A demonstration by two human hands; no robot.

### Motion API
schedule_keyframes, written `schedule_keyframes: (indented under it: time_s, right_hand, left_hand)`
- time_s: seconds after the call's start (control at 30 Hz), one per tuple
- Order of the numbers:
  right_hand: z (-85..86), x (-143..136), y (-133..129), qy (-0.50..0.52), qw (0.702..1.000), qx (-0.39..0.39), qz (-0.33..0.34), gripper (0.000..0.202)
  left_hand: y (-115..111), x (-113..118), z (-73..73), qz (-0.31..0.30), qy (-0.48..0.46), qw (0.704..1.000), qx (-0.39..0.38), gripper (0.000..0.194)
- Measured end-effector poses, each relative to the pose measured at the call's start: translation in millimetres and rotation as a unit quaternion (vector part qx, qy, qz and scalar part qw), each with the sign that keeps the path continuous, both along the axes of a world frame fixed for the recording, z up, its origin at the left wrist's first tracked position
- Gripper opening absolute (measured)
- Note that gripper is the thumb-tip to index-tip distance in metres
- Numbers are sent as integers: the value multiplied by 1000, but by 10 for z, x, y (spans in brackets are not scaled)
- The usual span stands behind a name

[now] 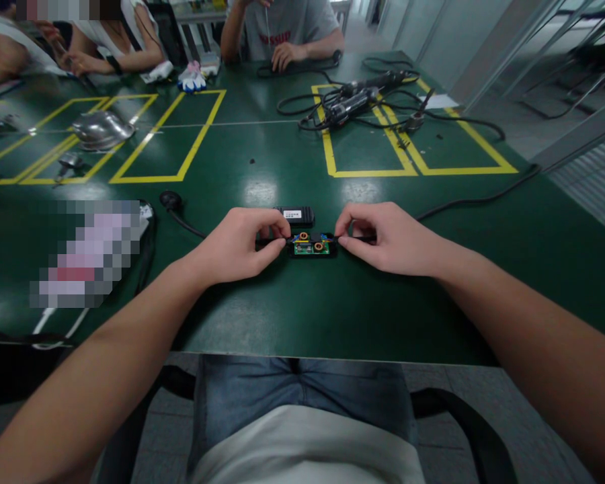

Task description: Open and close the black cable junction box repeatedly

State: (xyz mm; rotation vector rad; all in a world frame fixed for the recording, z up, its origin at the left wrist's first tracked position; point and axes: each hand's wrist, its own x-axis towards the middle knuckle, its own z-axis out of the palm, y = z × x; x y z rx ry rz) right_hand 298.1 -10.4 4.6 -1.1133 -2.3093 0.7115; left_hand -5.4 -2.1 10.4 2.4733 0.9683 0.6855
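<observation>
On the green table in front of me lies a small open black case with a green circuit board in it, carrying two copper ring coils. My left hand is closed in a pinch on the black cable at the case's left end. At the opposite end my right hand pinches the other black cable, which runs off to the right. The left cable leads back to a black plug. Just behind the board rests a black ribbed cover with a white label.
A blurred-out device with white cables lies at left. Yellow tape marks rectangles on the table. Beyond are a metal bowl-shaped part, black tools with cords and gloves. Several people sit across the table.
</observation>
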Motion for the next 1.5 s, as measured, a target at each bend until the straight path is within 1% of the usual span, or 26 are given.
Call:
schedule_keyframes:
  time_s: [0.43,0.73,0.9,1.03,1.33,1.5]
  right_hand:
    - [-30,21,24,-2,1000,-2,6,6]
    - [-37,19,26,-3,1000,16,8,7]
    - [-42,17,28,2,1000,10,9,8]
    - [-46,12,26,7,1000,6,7,13]
    - [-44,17,35,13,1000,-2,14,11]
    - [-50,32,38,12,1000,-10,12,13]
  left_hand:
    - [19,-3,-17,-4,10,1000,-15,14]
    - [35,-19,-14,-4,19,1000,-9,16]
    - [36,-20,-7,-8,20,1000,4,17]
    - [32,-18,-10,-1,16,1000,-5,18]
    - [33,-11,-16,-1,15,1000,-11,16]
    - [26,-12,-27,1,6,1000,-17,15]
